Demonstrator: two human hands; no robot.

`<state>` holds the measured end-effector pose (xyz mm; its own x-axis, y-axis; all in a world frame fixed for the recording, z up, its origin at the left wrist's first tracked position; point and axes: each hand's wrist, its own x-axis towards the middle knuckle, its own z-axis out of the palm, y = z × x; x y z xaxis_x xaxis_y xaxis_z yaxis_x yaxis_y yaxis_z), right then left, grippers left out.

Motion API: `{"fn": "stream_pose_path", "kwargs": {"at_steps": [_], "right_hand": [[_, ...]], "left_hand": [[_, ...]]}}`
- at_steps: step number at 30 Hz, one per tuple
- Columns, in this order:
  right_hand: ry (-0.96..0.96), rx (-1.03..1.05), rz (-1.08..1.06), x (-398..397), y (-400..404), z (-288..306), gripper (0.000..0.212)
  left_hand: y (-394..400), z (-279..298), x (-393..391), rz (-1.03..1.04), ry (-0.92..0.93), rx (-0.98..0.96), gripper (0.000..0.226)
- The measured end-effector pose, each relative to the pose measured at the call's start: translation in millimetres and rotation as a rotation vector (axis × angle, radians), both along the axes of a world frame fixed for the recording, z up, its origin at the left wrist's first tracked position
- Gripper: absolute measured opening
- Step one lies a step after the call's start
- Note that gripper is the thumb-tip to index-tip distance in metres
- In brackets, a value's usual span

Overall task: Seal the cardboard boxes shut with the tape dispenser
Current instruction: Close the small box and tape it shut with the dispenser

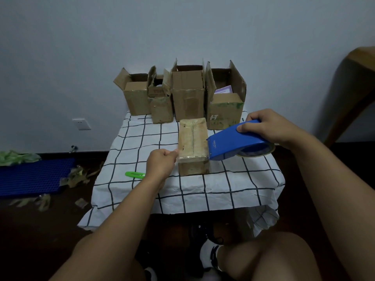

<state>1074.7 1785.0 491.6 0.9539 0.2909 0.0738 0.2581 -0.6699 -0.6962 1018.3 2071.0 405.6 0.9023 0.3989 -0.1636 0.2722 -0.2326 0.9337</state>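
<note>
While the closed cardboard box (193, 146) sits mid-frame on the checked tablecloth (233, 185), the right hand (267, 126) grips the blue tape dispenser (237, 141) beside it; the left hand (160, 164) pinches the clear tape end (177, 154). Four open boxes (187, 92) stand behind.

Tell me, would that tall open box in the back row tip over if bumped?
Probably fairly easily: the tall box stands narrow and upright with its flaps raised. Its neighbours press close on both sides, so it would likely lean rather than fall. Its contents are hidden, so its weight is unclear.
</note>
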Motion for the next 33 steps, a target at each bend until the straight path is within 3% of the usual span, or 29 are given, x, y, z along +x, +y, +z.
{"fn": "stream_pose_path", "kwargs": {"at_steps": [19,25,33], "right_hand": [[0.076,-0.076,0.007,15.9,11.9,-0.7,0.038],[0.097,-0.062,0.0,14.7,12.2,-5.8,0.037],[0.133,-0.036,-0.008,12.8,13.0,-15.6,0.036]], "left_hand": [[1.6,-12.2,13.5,-0.065,0.007,0.406,0.041],[1.4,-12.9,13.9,-0.074,0.037,0.321,0.042],[2.5,-11.1,15.9,-0.051,0.21,-0.114,0.026]]}}
